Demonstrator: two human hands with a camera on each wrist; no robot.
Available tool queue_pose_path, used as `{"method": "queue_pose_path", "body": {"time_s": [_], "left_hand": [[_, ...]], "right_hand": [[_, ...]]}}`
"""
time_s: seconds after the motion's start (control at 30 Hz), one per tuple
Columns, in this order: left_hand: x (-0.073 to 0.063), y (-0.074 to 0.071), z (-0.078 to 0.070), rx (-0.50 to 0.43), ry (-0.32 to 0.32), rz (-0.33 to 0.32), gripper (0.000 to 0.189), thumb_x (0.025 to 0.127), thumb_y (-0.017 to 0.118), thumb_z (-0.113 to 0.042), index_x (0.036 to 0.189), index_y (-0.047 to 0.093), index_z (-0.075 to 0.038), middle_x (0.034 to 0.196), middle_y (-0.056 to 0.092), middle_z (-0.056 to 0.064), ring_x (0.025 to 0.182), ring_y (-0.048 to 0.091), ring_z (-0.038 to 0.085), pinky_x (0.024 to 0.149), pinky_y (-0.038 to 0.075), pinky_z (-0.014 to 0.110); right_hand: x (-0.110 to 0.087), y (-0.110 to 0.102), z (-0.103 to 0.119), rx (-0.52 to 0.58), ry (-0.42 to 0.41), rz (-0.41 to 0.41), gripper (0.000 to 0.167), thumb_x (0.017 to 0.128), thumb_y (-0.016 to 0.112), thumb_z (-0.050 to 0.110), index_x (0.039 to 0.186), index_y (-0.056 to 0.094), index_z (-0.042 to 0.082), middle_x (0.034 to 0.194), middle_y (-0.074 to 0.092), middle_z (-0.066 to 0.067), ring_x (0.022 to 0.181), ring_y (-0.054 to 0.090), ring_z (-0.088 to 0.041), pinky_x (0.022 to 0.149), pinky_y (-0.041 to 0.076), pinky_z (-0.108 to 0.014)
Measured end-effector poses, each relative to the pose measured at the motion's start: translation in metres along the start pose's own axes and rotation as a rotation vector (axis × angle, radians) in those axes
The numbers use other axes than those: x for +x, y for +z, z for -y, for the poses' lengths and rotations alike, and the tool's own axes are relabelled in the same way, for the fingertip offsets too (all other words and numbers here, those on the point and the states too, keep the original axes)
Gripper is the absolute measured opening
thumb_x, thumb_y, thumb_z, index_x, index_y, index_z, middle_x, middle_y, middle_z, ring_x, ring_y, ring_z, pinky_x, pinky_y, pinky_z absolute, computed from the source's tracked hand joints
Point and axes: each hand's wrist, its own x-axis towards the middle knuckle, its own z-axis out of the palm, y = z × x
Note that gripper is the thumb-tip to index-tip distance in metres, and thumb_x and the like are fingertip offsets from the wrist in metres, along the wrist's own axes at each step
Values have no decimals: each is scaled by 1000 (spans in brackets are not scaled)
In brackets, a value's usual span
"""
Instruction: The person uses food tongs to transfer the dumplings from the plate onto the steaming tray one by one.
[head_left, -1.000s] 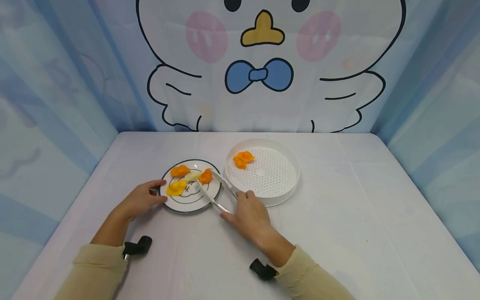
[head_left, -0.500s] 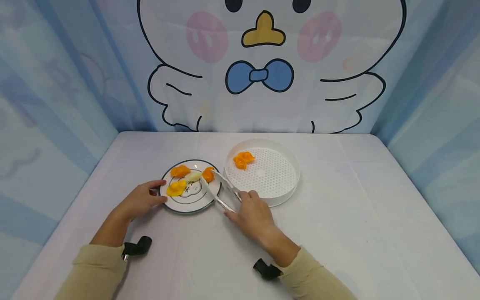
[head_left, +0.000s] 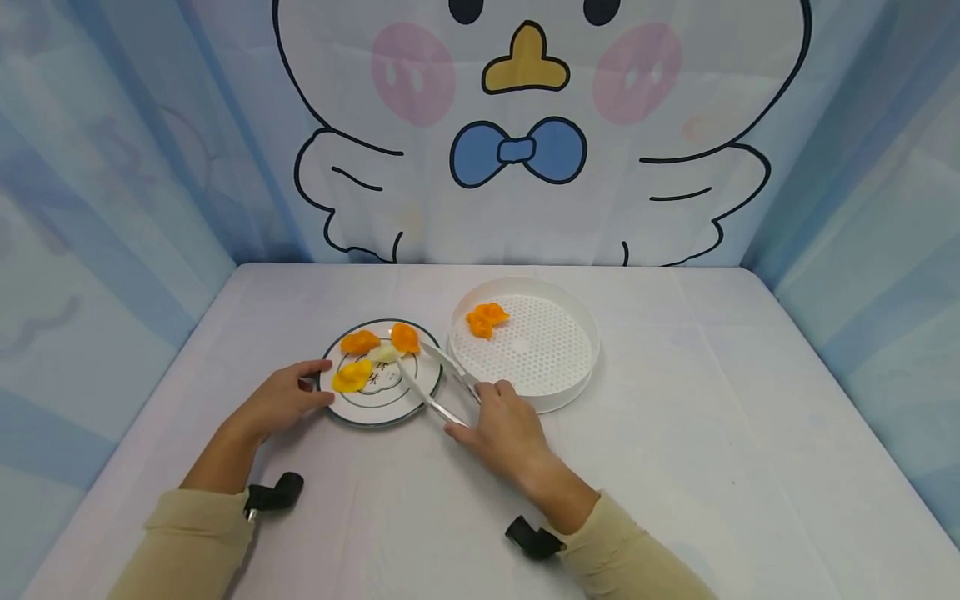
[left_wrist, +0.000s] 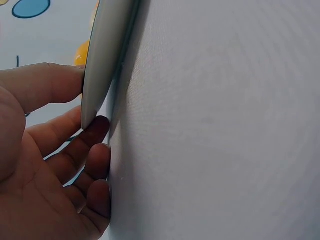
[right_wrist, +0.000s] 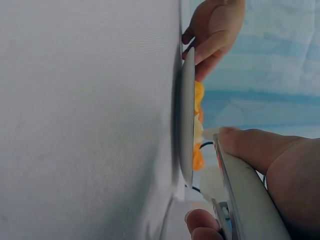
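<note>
My left hand (head_left: pixel 281 402) holds the left rim of a white plate (head_left: pixel 375 414) with a dark edge line. In the left wrist view the thumb lies on the rim and some fingertips are beneath it. My right hand (head_left: pixel 506 433) grips a pair of tongs (head_left: pixel 448 414), whose spread tips reach over the plate's right side. An orange dumpling (head_left: pixel 405 337) lies just beyond the tips. Beside it are a pale dumpling (head_left: pixel 384 353), a yellow dumpling (head_left: pixel 352 377) and another orange dumpling (head_left: pixel 360 342). Whether the tongs touch any dumpling, I cannot tell.
Right of the plate stands a round white steamer basket (head_left: pixel 588 375) with a perforated base. Orange dumpling-like food (head_left: pixel 487 320) lies at its upper left; how many pieces is unclear. A white cloth covers the table (head_left: pixel 712 467), and printed curtains (head_left: pixel 517 225) surround it.
The orange dumpling by the tongs went slightly right, then left and farther back on the plate. The tongs narrowed around it, then spread again. My left hand stayed on the rim.
</note>
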Motion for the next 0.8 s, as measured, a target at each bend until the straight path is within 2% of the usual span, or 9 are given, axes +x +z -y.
{"method": "queue_pose_path", "body": {"time_s": [0.47, 0.7, 0.8], "left_hand": [[4, -1, 4, -14, -3, 11, 69, 94, 70, -26, 153, 39, -9, 124, 45, 24, 105, 44, 36, 80, 44, 39], [3, -1, 4, -14, 8, 11, 69, 94, 69, -26, 153, 39, -8, 123, 45, 24, 104, 44, 36, 79, 44, 38], [4, -1, 5, -14, 7, 8, 69, 94, 69, -26, 153, 39, -8, 121, 45, 23, 103, 45, 35, 78, 44, 38]], "right_hand": [[12, 3, 11, 15, -40, 68, 64, 85, 78, 43, 125, 62, -5, 110, 62, -17, 93, 61, -29, 80, 51, -43], [19, 0, 15, -23, -22, 25, 61, 88, 76, 43, 121, 62, -7, 105, 60, -19, 86, 61, -32, 78, 52, -46], [24, -2, 20, -57, -12, 33, 60, 89, 74, 44, 117, 63, -8, 102, 59, -19, 81, 61, -33, 74, 52, -46]]}}
